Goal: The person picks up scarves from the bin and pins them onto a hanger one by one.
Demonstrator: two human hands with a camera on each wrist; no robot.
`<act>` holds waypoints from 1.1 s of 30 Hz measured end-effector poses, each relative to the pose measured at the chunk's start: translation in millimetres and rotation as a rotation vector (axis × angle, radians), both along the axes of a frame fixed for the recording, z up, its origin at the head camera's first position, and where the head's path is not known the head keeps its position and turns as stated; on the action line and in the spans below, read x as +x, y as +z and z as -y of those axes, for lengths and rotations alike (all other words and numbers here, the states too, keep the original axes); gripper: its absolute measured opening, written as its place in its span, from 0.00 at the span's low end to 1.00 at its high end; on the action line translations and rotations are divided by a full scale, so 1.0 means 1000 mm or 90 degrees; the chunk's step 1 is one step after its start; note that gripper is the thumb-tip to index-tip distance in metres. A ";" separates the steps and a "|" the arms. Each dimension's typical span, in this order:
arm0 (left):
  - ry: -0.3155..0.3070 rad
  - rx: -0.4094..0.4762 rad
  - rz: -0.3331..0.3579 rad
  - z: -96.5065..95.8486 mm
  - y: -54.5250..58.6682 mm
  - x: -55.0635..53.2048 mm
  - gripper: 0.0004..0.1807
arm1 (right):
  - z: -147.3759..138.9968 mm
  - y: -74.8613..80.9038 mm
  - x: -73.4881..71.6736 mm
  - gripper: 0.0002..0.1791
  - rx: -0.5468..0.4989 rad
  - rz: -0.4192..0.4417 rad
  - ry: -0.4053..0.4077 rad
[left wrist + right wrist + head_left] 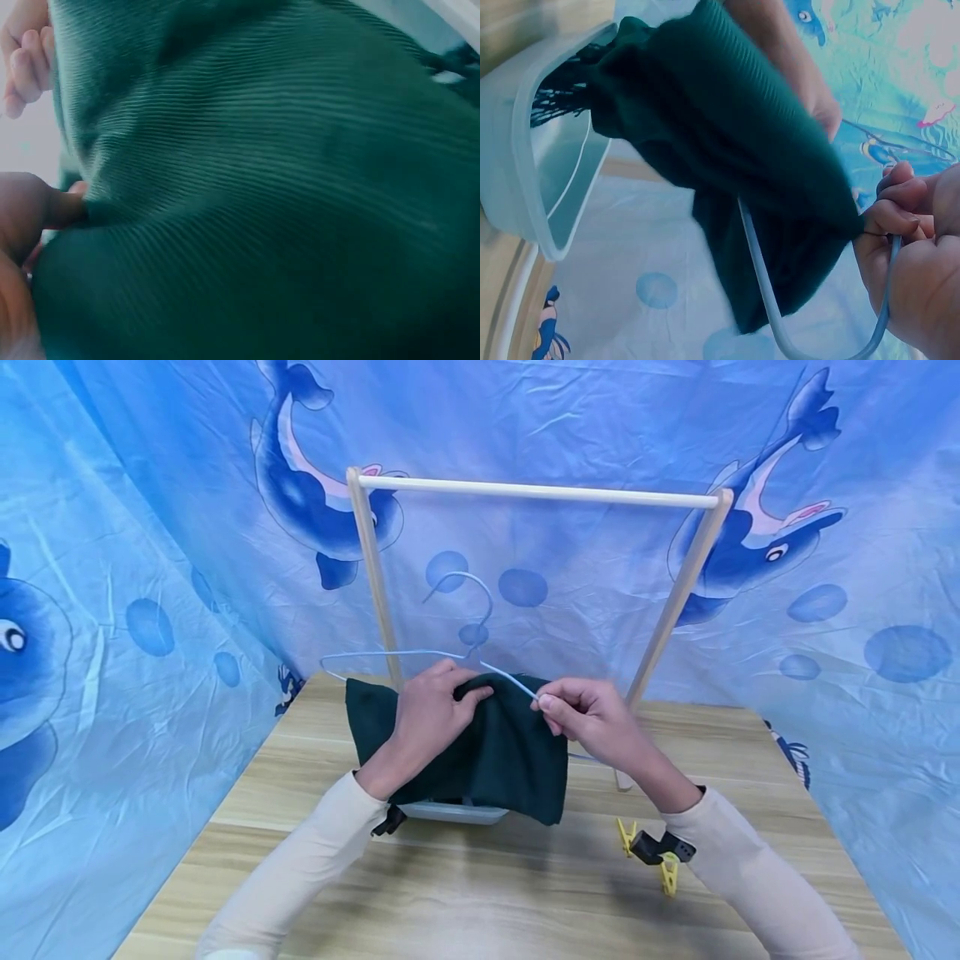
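Note:
A dark green ribbed scarf (517,760) hangs draped over the lower part of a light blue hanger (390,653). My left hand (429,710) pinches the scarf's upper edge near the middle, thumb on the near side. In the left wrist view the ribbed scarf (247,172) fills most of the picture. My right hand (592,718) grips the hanger's right arm between thumb and fingers. The right wrist view shows those curled fingers beside the scarf's edge, the hanger's rounded end (765,285) below, and the scarf's fringe (562,101) trailing into a clear plastic bin.
The plastic bin (453,812) stands on the wooden table beneath the scarf. Behind rises a rack with wooden legs and a white rod (532,491). Two yellow clips (627,837) lie near my right wrist. A blue dolphin-print curtain (600,418) surrounds the table.

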State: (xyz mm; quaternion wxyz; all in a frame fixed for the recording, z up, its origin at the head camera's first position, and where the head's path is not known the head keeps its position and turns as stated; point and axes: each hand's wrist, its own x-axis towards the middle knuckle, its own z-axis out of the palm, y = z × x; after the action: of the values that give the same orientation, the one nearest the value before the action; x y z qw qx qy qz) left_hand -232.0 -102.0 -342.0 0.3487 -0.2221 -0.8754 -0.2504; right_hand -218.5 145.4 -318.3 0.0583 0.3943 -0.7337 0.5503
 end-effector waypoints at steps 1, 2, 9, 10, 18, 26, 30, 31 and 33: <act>0.010 -0.015 0.022 -0.001 0.000 0.000 0.11 | 0.001 0.000 0.001 0.11 0.001 -0.003 0.004; 0.017 -0.031 0.044 -0.002 0.000 -0.001 0.11 | 0.002 0.001 0.001 0.11 0.003 -0.006 0.005; -0.027 -0.089 0.118 -0.006 -0.001 0.000 0.12 | 0.006 0.007 0.000 0.11 -0.009 -0.016 -0.030; -0.047 -0.091 0.119 -0.005 -0.001 0.000 0.12 | 0.006 0.008 -0.001 0.11 -0.013 -0.013 -0.036; -0.271 -0.042 0.118 0.011 0.002 0.005 0.13 | 0.002 0.009 -0.008 0.11 -0.030 0.026 -0.095; -0.383 -0.045 0.086 0.024 0.001 0.006 0.16 | -0.001 0.005 -0.012 0.11 -0.030 0.019 -0.116; -0.371 -0.075 0.107 0.023 -0.003 0.004 0.14 | -0.002 0.005 -0.008 0.10 -0.018 0.010 -0.097; -0.362 -0.082 0.117 0.022 -0.004 0.004 0.15 | -0.001 0.005 -0.008 0.10 -0.015 0.008 -0.094; -0.338 -0.099 0.131 0.020 -0.005 0.004 0.17 | -0.001 0.005 -0.007 0.10 -0.011 0.003 -0.088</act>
State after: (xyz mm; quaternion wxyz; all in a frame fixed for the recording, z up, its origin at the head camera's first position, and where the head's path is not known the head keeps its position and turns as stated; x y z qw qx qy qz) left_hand -227.9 -121.8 -346.9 0.1624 -0.4429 -0.8339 -0.2866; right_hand -225.5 146.6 -313.1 0.0983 0.3410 -0.7544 0.5522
